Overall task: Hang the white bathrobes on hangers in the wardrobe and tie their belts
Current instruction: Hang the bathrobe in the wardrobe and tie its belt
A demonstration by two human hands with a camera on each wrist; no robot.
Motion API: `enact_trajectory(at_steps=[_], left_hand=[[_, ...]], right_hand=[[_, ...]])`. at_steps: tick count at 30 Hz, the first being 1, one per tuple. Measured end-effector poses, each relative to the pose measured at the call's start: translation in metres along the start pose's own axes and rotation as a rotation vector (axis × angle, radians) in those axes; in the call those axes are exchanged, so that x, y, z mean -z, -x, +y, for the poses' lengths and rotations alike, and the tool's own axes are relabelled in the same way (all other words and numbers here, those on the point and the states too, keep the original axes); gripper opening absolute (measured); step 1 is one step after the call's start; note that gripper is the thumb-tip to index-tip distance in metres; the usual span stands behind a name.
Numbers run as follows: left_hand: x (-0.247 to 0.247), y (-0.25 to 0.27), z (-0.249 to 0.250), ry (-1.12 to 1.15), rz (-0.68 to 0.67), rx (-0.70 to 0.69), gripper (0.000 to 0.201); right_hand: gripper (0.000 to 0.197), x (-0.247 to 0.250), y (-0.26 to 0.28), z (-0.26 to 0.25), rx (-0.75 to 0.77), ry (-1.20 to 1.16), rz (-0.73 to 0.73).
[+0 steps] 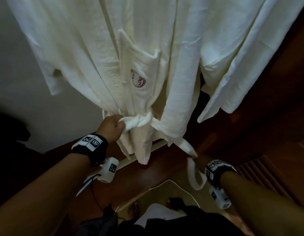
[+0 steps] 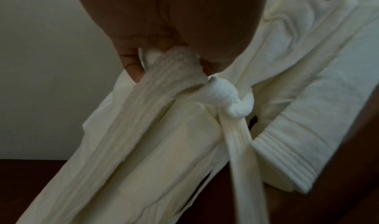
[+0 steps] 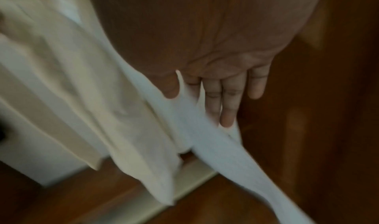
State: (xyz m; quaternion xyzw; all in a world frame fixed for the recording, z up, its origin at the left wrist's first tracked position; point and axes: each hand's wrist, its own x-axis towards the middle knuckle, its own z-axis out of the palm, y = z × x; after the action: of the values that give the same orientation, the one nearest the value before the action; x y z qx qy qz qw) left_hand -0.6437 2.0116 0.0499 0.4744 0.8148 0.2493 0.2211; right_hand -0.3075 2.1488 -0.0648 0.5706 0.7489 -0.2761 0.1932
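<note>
Bathrobe: the white terry-cloth bathrobe (image 1: 141, 65) with a dark swirl emblem (image 1: 138, 80) on its chest pocket hangs in front of you, against a pale wall and beside a dark wooden wardrobe panel (image 1: 267, 116).
Second robe: another white robe (image 1: 250, 57) hangs just beside it, on your right.
Belt: the white fabric belt (image 1: 142, 121) is wrapped round the waist of the emblem robe and crossed into a knot (image 2: 231, 96) at the front.
Left hand: your left hand (image 1: 112, 126) is curled tight round one belt end, right next to the knot; the left wrist view shows your fingers (image 2: 131, 62) closed over the ribbed fabric.
Right hand: your right hand (image 3: 215, 75) is low and to your right; the other belt end (image 1: 195, 169) drapes over it and loops down. In the blurred right wrist view your fingers (image 3: 229, 104) look nearly straight, with the fabric running between thumb and index; I cannot tell whether you are pinching it.
Floor: reddish-brown wood (image 1: 156, 171) lies below the robe's hem.
</note>
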Motion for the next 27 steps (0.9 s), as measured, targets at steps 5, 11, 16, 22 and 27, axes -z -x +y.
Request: enact_trajectory(at_steps=[5,11,16,22,27], left_hand=[[0.005,0.010,-0.004,0.070,-0.053,-0.152,0.046],[0.018,0.021,0.003,0.229,-0.113,-0.221,0.044],[0.041,0.022,-0.004,0.343,-0.129,-0.276,0.044],[0.070,0.020,-0.009,0.450,-0.072,-0.279,0.028],[0.088,0.017,0.006,0.588,-0.074,-0.247,0.022]], right_hand=[[0.031,-0.004,0.011,-0.065,0.206,-0.224,-0.073],[0.064,-0.006,0.039,-0.177,0.582,-0.686,0.071],[0.020,0.015,0.054,-0.233,0.684,-0.854,0.572],[0.021,0.021,0.042,-0.250,0.539,-0.775,0.491],[0.027,0.026,0.064,-0.265,0.647,-0.579,0.369]])
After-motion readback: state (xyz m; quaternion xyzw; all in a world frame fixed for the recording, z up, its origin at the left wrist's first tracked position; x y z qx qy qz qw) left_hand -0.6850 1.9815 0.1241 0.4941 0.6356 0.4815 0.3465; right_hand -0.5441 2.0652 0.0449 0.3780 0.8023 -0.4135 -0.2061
